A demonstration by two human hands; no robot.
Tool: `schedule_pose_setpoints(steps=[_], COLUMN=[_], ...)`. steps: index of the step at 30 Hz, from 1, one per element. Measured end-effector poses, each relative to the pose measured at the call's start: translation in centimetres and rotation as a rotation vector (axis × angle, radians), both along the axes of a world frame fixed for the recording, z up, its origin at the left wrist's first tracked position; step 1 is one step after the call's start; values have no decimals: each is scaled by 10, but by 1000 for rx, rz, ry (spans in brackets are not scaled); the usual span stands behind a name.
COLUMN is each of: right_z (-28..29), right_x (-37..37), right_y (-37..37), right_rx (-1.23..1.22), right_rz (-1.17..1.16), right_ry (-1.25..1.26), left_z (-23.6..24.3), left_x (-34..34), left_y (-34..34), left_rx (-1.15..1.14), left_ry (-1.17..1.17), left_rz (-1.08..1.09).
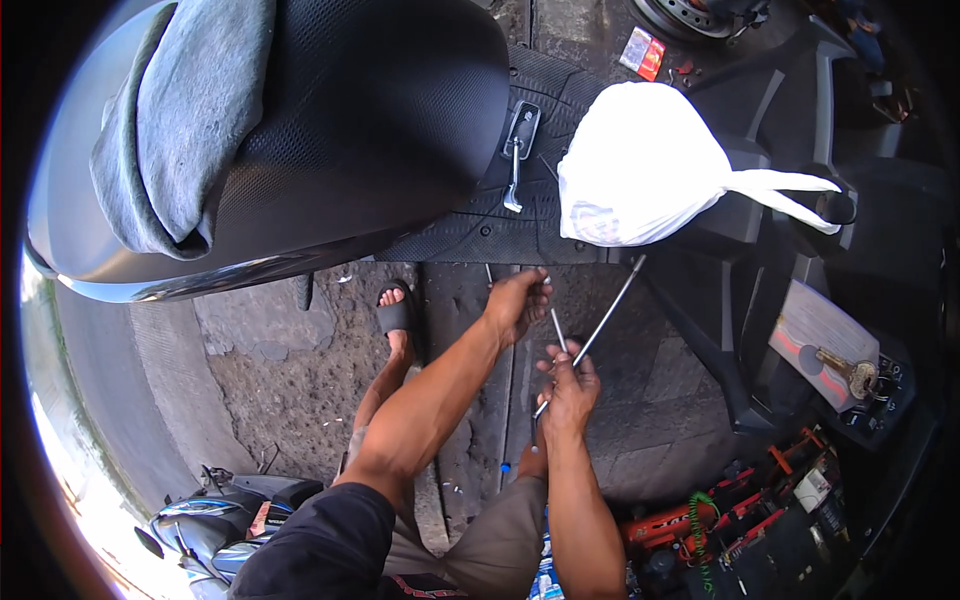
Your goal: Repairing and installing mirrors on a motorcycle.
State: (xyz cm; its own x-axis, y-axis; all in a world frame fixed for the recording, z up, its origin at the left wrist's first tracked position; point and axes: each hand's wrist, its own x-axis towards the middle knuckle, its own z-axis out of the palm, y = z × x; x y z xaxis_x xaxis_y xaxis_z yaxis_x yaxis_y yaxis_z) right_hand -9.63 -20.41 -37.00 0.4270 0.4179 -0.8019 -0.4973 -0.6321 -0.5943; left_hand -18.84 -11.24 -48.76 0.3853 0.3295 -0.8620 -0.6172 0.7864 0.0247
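Note:
My left hand [518, 305], fingers curled, is just below the footboard edge [470, 245]; it pinches a small pale piece that I cannot make out. My right hand [568, 385], lower and to the right, is closed around a long thin metal rod [617, 300] with a bent lower end, and a shorter rod [557, 323] sticks up from the same fingers, pointing toward my left hand. On the black footboard lie a chrome mirror-like part or lever [515, 175] and a white plastic bag [640, 165].
A scooter seat [380, 90] carries a grey cloth [190, 120]. Keys [855, 375] rest on a card at right. Red tools [660, 530] are at lower right, a parked motorbike [210, 530] at lower left, a wheel [685, 15] at top. My sandalled foot [395, 310] is on rough pavement.

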Motion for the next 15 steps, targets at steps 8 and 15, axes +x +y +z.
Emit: schedule_pose_setpoints(steps=[8,15], right_z=[-2,-5], right_x=[-13,-13], right_y=[7,0], right_rx=[14,-11], right_rz=[90,249], right_ry=[-56,-201], left_z=[39,39], left_x=[-22,-26], left_y=[-29,-41], left_rx=[-46,77], left_ry=[-64,11], left_rz=[121,62])
